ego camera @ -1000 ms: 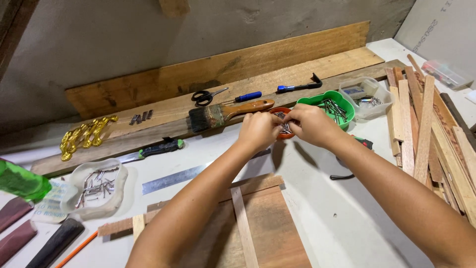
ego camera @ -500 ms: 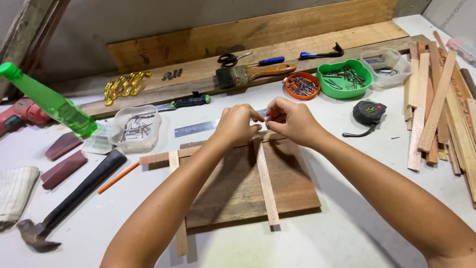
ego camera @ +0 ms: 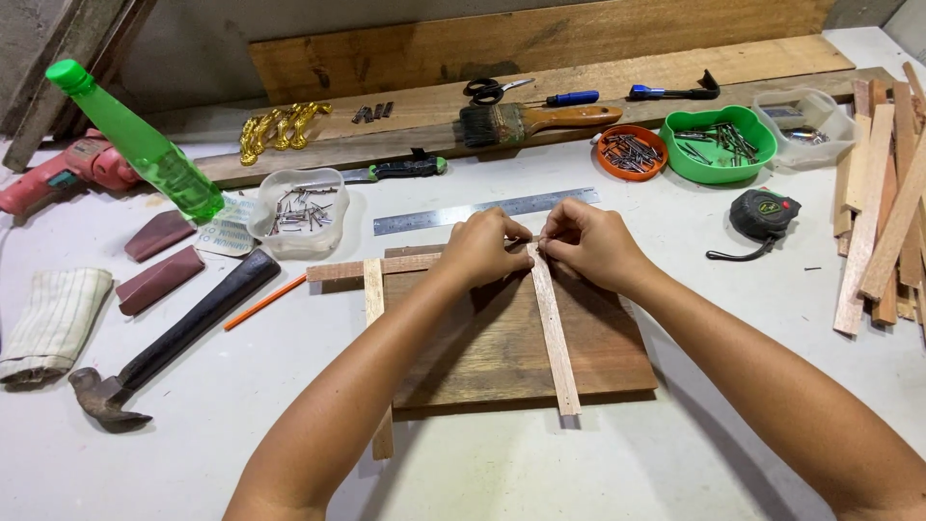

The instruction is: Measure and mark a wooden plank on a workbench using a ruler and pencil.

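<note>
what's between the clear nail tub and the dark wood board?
Head view: only the crossed ends of two thin pale wood strips, between clear nail tub and dark wood board.

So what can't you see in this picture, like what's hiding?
- Head view: whatever the left hand and right hand pinch is too small and covered by the fingers.
- The top end of the thin strip is under the hands.
- The stack of wood strips runs off the right edge.
- The red drill is cut off at the left edge, partly behind the green bottle.
</note>
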